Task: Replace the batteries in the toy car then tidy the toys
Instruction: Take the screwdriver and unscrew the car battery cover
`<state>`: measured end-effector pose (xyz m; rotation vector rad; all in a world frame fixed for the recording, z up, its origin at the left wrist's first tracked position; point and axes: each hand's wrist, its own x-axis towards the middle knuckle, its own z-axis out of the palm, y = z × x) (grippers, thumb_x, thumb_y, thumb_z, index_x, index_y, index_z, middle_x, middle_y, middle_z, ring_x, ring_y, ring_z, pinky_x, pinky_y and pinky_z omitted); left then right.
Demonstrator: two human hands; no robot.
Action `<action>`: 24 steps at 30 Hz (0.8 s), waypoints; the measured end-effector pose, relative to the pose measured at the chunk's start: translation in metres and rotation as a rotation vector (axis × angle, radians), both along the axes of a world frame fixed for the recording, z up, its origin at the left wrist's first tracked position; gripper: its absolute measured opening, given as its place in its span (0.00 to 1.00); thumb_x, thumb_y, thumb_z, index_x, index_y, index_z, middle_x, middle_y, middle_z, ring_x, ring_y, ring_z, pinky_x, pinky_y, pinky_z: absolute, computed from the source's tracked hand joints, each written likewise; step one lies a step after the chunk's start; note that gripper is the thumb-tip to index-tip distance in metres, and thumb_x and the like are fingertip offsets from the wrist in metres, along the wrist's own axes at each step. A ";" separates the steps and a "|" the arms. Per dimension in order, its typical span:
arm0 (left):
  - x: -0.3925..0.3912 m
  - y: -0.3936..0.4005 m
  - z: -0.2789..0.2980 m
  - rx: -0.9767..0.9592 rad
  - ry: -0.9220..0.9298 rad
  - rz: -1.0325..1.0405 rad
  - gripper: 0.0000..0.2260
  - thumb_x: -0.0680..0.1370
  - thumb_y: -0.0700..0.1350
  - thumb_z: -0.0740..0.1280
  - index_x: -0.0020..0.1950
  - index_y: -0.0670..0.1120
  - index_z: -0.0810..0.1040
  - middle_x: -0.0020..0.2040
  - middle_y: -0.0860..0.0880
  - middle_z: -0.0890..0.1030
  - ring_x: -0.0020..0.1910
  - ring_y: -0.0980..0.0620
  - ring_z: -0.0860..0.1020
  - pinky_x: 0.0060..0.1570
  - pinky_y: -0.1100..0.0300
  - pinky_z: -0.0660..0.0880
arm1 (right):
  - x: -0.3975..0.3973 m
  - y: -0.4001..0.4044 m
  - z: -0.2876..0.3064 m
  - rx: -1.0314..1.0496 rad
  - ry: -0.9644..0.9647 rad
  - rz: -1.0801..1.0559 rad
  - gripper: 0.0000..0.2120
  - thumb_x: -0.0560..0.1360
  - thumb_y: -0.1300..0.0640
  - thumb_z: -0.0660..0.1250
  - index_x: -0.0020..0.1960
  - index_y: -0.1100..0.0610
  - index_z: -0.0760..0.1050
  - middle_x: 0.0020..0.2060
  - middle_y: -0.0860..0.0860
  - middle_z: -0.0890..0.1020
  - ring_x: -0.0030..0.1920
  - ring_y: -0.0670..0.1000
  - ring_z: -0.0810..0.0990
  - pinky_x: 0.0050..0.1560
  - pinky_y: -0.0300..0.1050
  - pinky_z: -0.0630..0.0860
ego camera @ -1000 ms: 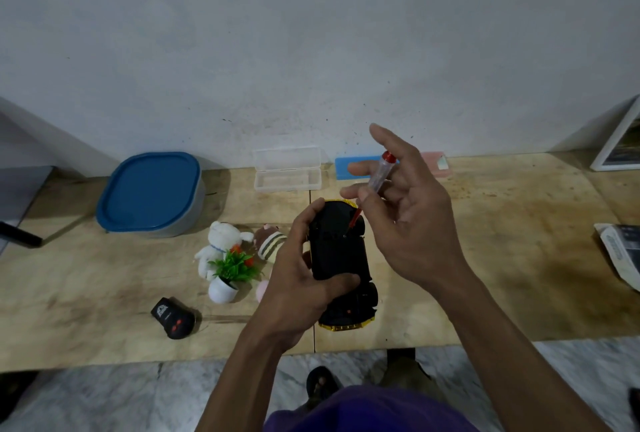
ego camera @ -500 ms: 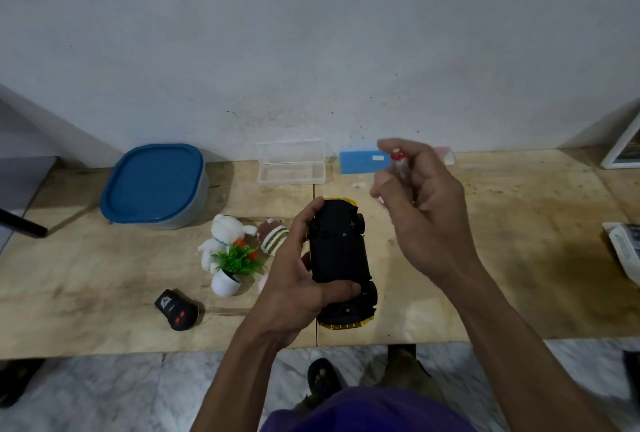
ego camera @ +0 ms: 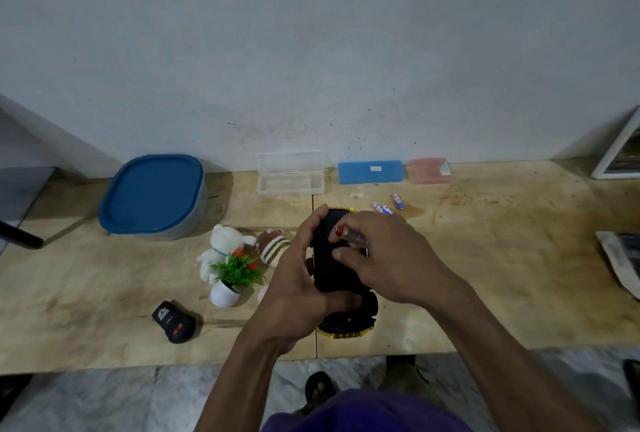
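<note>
**Car held belly-up, screwdriver tucked away in the working hand**

Nearest, the left hand [ego camera: 298,289] wraps the upturned toy car [ego camera: 341,279], fingers curled round its black underside, apparently to steady it just above the bench [ego camera: 485,275] while the battery cover is worked. The right hand [ego camera: 391,262] lies across the car, its grip clamped on a clear-handled, red-capped screwdriver [ego camera: 349,237] while its fingertips [ego camera: 341,253] press the underside, probably prying at the cover.

Left of the car sit a black remote [ego camera: 175,320] bearing an unreadable badge, a potted plant [ego camera: 230,275] and plush toys [ego camera: 225,246], awaiting tidying. Just beyond the car lie loose batteries [ego camera: 388,207], handy for swapping; their print is too small to read. Along the wall stand a blue-lidded container [ego camera: 152,194], an open clear case [ego camera: 290,173] and a blue case [ego camera: 370,172] with an illegible white label.
</note>
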<state>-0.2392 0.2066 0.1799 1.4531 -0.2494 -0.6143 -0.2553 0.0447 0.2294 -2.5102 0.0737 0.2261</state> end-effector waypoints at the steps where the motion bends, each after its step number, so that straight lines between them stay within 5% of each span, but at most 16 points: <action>1: 0.000 0.000 -0.002 -0.002 0.012 0.002 0.50 0.65 0.22 0.76 0.77 0.57 0.64 0.66 0.56 0.79 0.61 0.49 0.81 0.56 0.47 0.81 | 0.000 -0.001 0.000 0.023 0.005 -0.005 0.08 0.77 0.49 0.68 0.56 0.43 0.77 0.52 0.45 0.79 0.54 0.50 0.77 0.50 0.48 0.75; 7: 0.000 0.004 -0.011 0.016 0.041 0.034 0.50 0.65 0.20 0.73 0.77 0.56 0.62 0.56 0.63 0.83 0.53 0.56 0.84 0.49 0.56 0.82 | -0.003 -0.003 -0.007 0.116 0.008 0.013 0.11 0.76 0.52 0.70 0.53 0.38 0.75 0.49 0.44 0.75 0.52 0.49 0.76 0.53 0.53 0.77; 12: 0.004 0.008 -0.014 0.019 0.048 0.059 0.51 0.65 0.20 0.74 0.77 0.58 0.64 0.65 0.57 0.78 0.55 0.51 0.84 0.52 0.48 0.83 | -0.007 -0.002 -0.022 0.268 -0.052 -0.139 0.13 0.76 0.58 0.71 0.55 0.41 0.81 0.47 0.39 0.81 0.50 0.38 0.79 0.46 0.29 0.73; 17: 0.005 0.006 -0.021 0.038 0.057 0.027 0.51 0.65 0.21 0.74 0.77 0.58 0.63 0.61 0.57 0.82 0.53 0.52 0.84 0.48 0.52 0.83 | -0.007 -0.001 -0.031 0.313 -0.059 -0.276 0.07 0.74 0.58 0.74 0.51 0.50 0.84 0.44 0.42 0.85 0.42 0.35 0.80 0.39 0.22 0.70; 21: 0.007 -0.001 -0.026 0.055 0.077 0.017 0.51 0.64 0.20 0.74 0.78 0.56 0.63 0.62 0.55 0.81 0.53 0.54 0.84 0.46 0.57 0.82 | -0.009 -0.008 -0.038 0.370 -0.059 -0.303 0.04 0.75 0.57 0.73 0.46 0.48 0.84 0.40 0.42 0.85 0.42 0.37 0.82 0.40 0.26 0.73; 24: 0.010 -0.007 -0.034 0.079 0.095 0.011 0.51 0.64 0.20 0.74 0.77 0.56 0.63 0.58 0.57 0.83 0.51 0.53 0.85 0.46 0.57 0.82 | -0.008 -0.016 -0.045 0.474 -0.006 -0.328 0.05 0.75 0.59 0.73 0.45 0.50 0.84 0.39 0.44 0.86 0.42 0.43 0.83 0.47 0.40 0.79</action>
